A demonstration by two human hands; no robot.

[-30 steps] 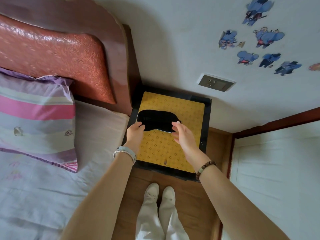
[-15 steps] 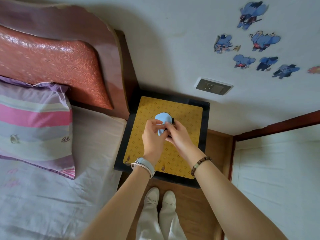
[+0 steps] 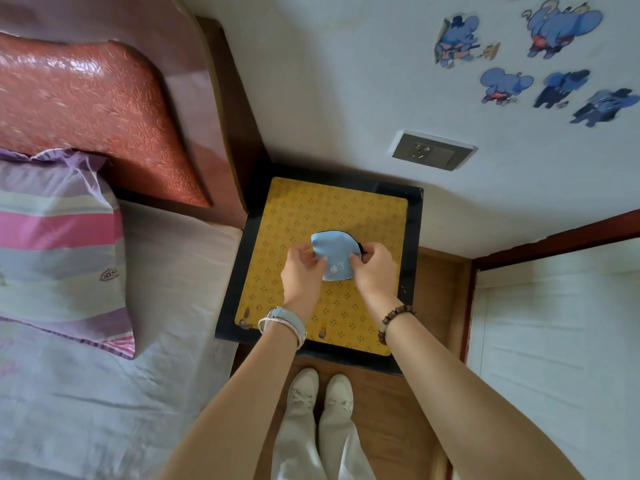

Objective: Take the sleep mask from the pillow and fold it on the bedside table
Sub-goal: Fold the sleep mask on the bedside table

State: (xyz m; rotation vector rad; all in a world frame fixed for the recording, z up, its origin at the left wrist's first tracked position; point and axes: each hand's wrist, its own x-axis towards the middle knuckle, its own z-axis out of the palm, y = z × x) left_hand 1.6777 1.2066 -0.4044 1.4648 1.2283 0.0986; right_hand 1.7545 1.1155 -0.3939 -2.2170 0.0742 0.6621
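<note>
While both hands, left hand (image 3: 304,268) and right hand (image 3: 375,268), pinch the folded sleep mask (image 3: 333,253), yellow mat (image 3: 294,216) margins lie bare on the bedside table (image 3: 414,216).

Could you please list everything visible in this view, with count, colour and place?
sleep mask: one, light blue side up with black edge, folded, over the bedside table
bedside table: one, black frame with yellow patterned top, beside the bed
pillow: one, pink and purple striped, on the bed at left
headboard: one, reddish, top left
wall socket: one, grey, above the table
elephant stickers: several, blue, top right
shoes: two, pale, on the wooden floor
left hand: holding the mask's left edge
right hand: holding its right edge
</note>
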